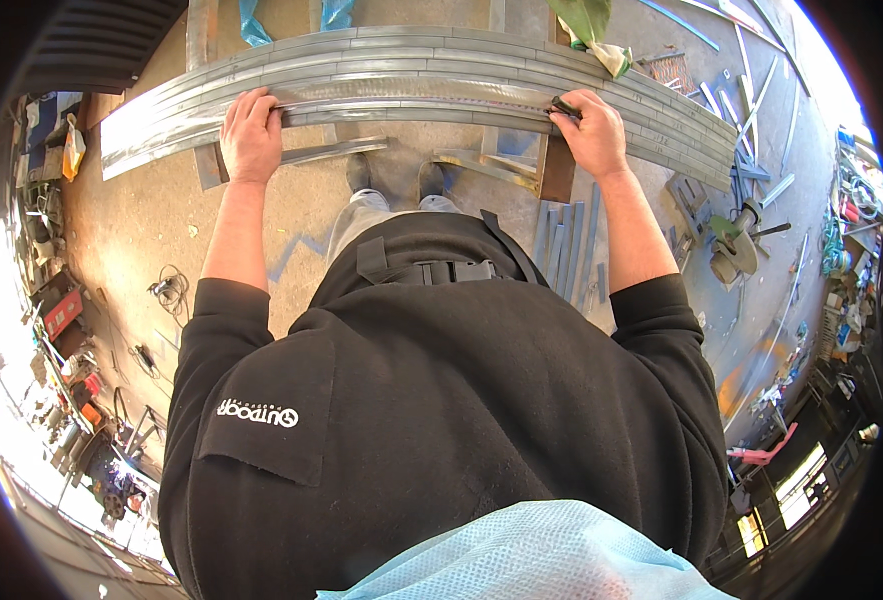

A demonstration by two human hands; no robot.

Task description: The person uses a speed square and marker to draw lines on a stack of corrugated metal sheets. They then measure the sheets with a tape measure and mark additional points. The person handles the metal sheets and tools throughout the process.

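Observation:
Several long grey metal profiles (431, 58) lie side by side across supports in front of me. Over the near ones runs a shiny steel ruler (411, 92) with fine marks along its edge. My left hand (251, 135) is closed at the ruler's left end, thumb and fingers pressed down on it and the near profiles. Near the right end, my right hand (595, 130) pinches a small black marker (564, 106) between thumb and fingers, its tip close to the profiles. The undersides of both hands' grips are hidden.
Brown steel supports (556, 168) hold up the profiles. Cut metal lengths (566, 250) lie on the floor to the right, near a cut-off saw (733, 245). A cable (169, 288) is coiled at left. Green cloth (589, 25) hangs over the far side.

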